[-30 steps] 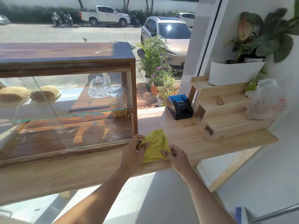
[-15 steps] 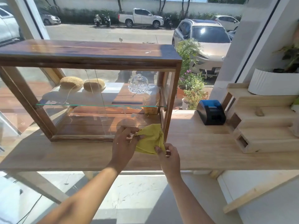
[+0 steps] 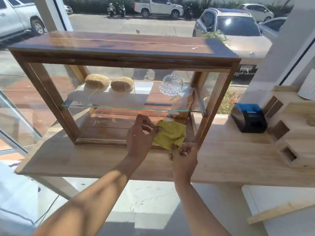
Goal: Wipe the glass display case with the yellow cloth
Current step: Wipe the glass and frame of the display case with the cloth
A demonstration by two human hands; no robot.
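Both hands have lifted the yellow cloth (image 3: 169, 133) up before the glass display case (image 3: 119, 92). Left hand (image 3: 139, 135) pinches its left edge, right hand (image 3: 185, 155) its lower corner; contact with the glass seems likely.

Pale wood surface (image 3: 221, 160) runs along window. Glass case (image 3: 119, 48) stands on it at left-centre, dark wood frame. Black and blue printer (image 3: 248, 117) sits right of case, apart from it. Stepped wood riser (image 3: 293, 133) just beside printer, at far right.
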